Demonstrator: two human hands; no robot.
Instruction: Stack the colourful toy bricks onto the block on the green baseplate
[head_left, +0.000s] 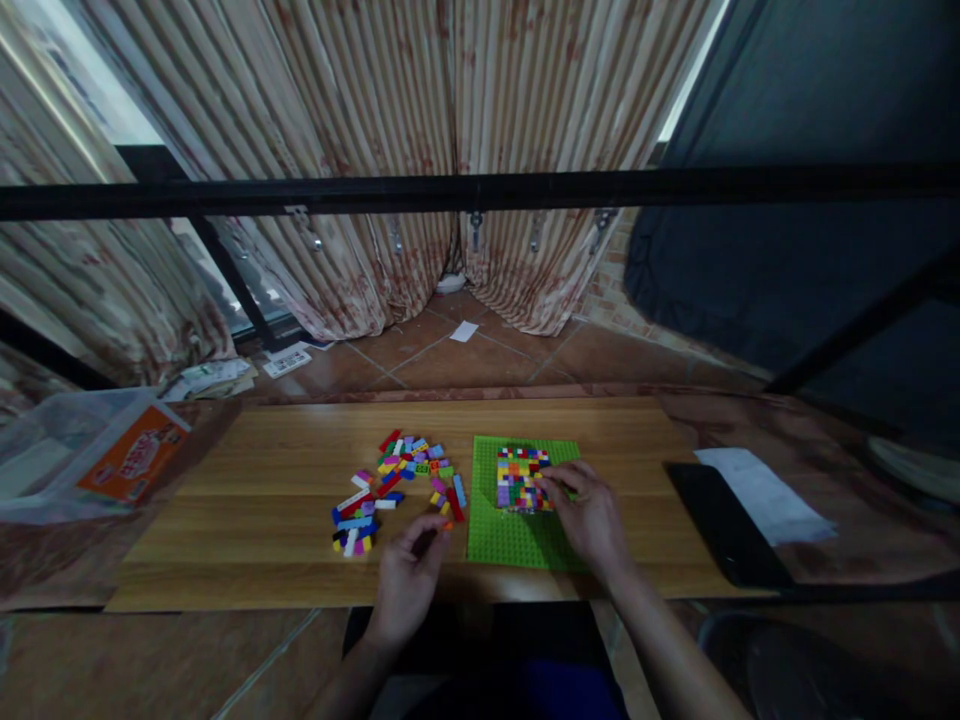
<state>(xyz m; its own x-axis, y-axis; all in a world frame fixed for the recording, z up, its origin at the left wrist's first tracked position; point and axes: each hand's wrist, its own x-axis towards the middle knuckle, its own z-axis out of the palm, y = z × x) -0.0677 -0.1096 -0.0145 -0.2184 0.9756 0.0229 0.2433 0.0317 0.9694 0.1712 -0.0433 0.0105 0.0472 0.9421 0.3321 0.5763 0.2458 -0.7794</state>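
Note:
A green studded baseplate (487,545) lies on the wooden table, and a low multicoloured block of toy bricks (517,480) is built up on it. At the block's right side is my right hand (592,510), its thumb and fingertips pinched together; whatever they hold, if anything, is hidden. My left hand (412,575) is left of the baseplate, close to the table's front edge. Between its thumb and forefinger shows a small orange brick (448,525). Just beyond that hand, loose bricks (386,485) of many colours lie scattered, among them a long red brick (454,505).
On the wooden table (247,500), a black flat object (724,525) lies at the right end beside a white sheet (765,495). A clear plastic bin (67,410) with an orange label stands at the left. A dark horizontal bar (375,193) crosses before the striped curtains (360,100).

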